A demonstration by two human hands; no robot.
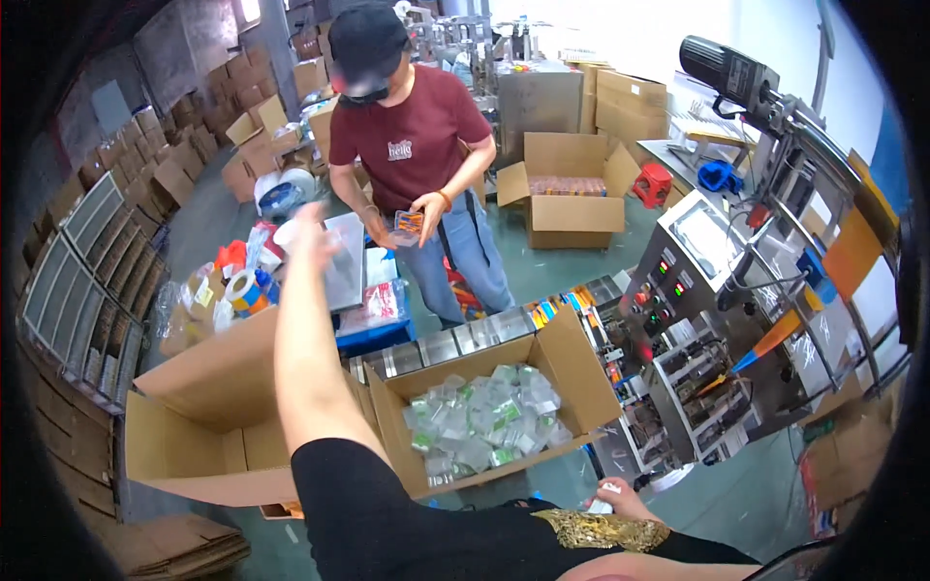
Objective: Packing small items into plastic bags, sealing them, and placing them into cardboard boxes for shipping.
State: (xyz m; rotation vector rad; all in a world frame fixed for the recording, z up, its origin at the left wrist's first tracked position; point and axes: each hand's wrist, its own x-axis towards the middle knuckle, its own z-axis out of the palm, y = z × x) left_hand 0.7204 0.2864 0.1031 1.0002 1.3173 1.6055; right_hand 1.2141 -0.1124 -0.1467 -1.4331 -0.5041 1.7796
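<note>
My left arm reaches far forward over the cardboard boxes. My left hand, smeared by motion, is nearest a cluttered blue table with a grey tray; its fingers do not show clearly. Low at my right, my right hand is closed around a small white thing whose kind I cannot make out. In front of me stands an open cardboard box full of clear plastic cases, some with green inserts. Left of it is another open cardboard box, partly hidden behind my arm.
Across the table a person holds a clear case with orange contents. A metal conveyor runs behind the boxes to a machine at right. Tape rolls lie at left. A red stool stands behind.
</note>
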